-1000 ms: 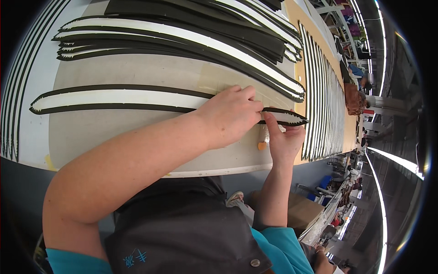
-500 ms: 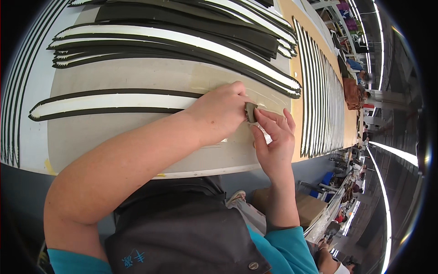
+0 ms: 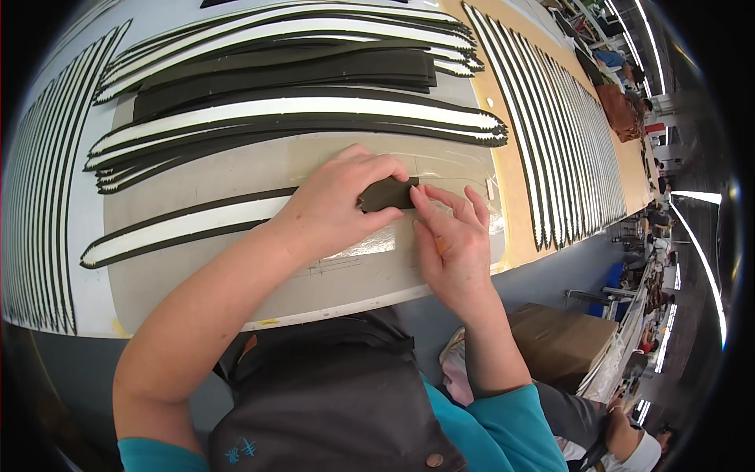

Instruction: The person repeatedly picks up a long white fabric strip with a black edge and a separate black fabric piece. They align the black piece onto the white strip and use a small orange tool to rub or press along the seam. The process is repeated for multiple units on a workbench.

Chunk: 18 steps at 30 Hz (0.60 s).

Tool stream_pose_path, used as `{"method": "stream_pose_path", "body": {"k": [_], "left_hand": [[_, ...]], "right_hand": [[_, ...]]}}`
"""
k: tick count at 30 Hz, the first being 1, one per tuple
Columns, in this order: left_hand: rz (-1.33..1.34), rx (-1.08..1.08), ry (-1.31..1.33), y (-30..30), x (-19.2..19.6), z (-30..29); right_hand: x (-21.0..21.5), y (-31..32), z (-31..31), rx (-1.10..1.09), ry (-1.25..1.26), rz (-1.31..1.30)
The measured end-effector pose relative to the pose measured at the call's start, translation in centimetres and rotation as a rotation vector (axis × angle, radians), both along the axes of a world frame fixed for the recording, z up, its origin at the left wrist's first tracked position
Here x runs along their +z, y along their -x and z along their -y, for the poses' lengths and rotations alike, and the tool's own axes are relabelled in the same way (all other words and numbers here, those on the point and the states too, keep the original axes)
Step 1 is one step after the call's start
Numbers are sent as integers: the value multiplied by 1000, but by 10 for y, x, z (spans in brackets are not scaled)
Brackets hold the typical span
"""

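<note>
A long strip [image 3: 189, 226] with a white middle and dark, notched edges lies on the table in front of me. Its right end is covered by my left hand [image 3: 338, 189], whose thumb and fingers close round a dark olive flap [image 3: 385, 195] there. Whether this flap is the strip's own folded end or a separate piece, I cannot tell. At the flap's right edge, my right hand [image 3: 458, 244] pinches with thumb and forefinger, the other fingers raised. Clear, shiny film [image 3: 370, 245] shows on the table beneath my hands.
Beyond my hands lies a stack of similar strips [image 3: 299, 107], with a pile of plain dark strips [image 3: 283, 75] behind it. More strips lie in rows at the left [image 3: 47, 181] and the right [image 3: 550, 134]. A brown box [image 3: 562, 342] stands below the table's near edge.
The dark flap shows wider now, and my left hand has spread round it. My right hand stays at its right edge. The whole view has shifted with my head.
</note>
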State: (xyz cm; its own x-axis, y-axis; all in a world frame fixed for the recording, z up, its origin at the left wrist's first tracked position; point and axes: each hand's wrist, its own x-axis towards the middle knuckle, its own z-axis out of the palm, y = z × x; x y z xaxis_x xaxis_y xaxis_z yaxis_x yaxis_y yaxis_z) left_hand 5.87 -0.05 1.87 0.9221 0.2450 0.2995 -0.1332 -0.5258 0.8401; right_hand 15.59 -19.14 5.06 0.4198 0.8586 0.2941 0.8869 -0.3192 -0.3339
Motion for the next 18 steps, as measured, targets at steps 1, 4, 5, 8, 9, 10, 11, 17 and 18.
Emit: {"method": "stream_pose_path", "body": {"k": [1, 4, 5, 8, 9, 10, 11, 17, 18], "left_hand": [[-25, -1, -7, 0, 0, 0], [1, -9, -57, 0, -1, -1], [-4, -5, -60, -1, 1, -2], [-25, 3, -61, 0, 5, 0], [-32, 7, -55, 1, 6, 0], [-39, 12, -48, 2, 7, 1], [-40, 10, -49, 1, 8, 0], [-43, 1, -59, 1, 6, 0], [-54, -2, -61, 1, 8, -1]], "right_hand": [[0, -2, 2, 3, 0, -18], [0, -11, 8, 47, 19, -74], [1, -16, 10, 69, 28, -93], [0, -31, 14, 106, -29, -215], [-1, -34, 13, 110, -49, -234], [-2, -36, 13, 114, -70, -254], [-4, -38, 12, 118, -90, -274], [-6, -35, 8, 174, 10, -45], [-4, -35, 8, 175, 25, -20]]}}
